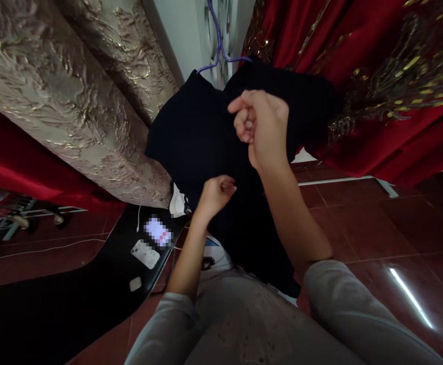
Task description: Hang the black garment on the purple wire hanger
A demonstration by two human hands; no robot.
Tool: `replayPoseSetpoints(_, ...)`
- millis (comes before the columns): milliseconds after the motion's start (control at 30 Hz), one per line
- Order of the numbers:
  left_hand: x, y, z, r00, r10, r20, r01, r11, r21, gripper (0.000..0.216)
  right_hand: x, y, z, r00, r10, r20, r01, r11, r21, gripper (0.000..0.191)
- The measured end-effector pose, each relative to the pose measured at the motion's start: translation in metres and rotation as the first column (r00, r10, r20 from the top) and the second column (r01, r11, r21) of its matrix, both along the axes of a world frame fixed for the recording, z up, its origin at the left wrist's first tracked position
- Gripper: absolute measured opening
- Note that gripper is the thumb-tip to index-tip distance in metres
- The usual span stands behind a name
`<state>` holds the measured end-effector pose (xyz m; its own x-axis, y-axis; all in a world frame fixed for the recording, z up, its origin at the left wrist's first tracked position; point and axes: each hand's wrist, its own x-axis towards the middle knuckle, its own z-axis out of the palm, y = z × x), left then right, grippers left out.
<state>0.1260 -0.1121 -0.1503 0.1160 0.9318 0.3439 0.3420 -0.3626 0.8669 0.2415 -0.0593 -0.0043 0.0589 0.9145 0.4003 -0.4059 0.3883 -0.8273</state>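
The shirt (191, 121) hangs in front of the person from a purple hanger (219, 44), which spreads its shoulders and seems to leave both hands free to work on the front. The right hand (260, 124) is before the upper chest and the left hand (215, 195) lower down, both with fingers loosely curled, though I can't tell whether either pinches any cloth. On the table (92, 284) to the left lies a white phone (145, 254), presumably set there to be out of the way.
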Motion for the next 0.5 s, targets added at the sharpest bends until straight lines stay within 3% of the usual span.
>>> replayPoseSetpoints(33, -0.008, 0.003, 0.022, 1.000, -0.020, -0.007, 0.020, 0.998, 0.052, 0.013, 0.001, -0.002, -0.006, 1.000, 0.019, 0.014, -0.019, 1.000, 0.006, 0.038)
replayPoseSetpoints(133, -0.030, 0.015, 0.091, 0.982, 0.175, 0.071, -0.188, 0.905, 0.381, 0.027, 0.004, -0.004, -0.013, 0.998, 0.045, 0.052, -0.044, 0.999, -0.016, 0.036)
replayPoseSetpoints(233, -0.033, 0.030, 0.136, 0.976, 0.195, -0.098, -0.098, 0.795, 0.599, 0.024, 0.004, 0.000, -0.007, 0.991, 0.020, 0.134, -0.014, 0.999, -0.046, 0.037)
replayPoseSetpoints(300, -0.026, 0.036, 0.148, 0.952, 0.214, -0.219, -0.032, 0.780, 0.625, 0.015, 0.003, 0.004, -0.009, 0.978, -0.007, 0.208, 0.013, 1.000, -0.024, 0.036)
replayPoseSetpoints(400, -0.022, 0.040, 0.151, 0.930, 0.264, -0.255, -0.054, 0.785, 0.617, 0.026, 0.003, 0.008, -0.030, 0.937, -0.108, 0.333, 0.095, 0.994, 0.055, 0.034)
replayPoseSetpoints(467, -0.038, 0.049, 0.149, 0.927, 0.334, -0.174, -0.135, 0.726, 0.674, 0.025, 0.003, 0.007, -0.053, 0.886, -0.167, 0.433, 0.146, 0.986, 0.082, 0.033)
replayPoseSetpoints(500, -0.053, 0.057, 0.147, 0.916, 0.391, -0.094, -0.210, 0.665, 0.717, 0.022, 0.002, 0.005, -0.064, 0.862, -0.184, 0.472, 0.163, 0.983, 0.087, 0.033)
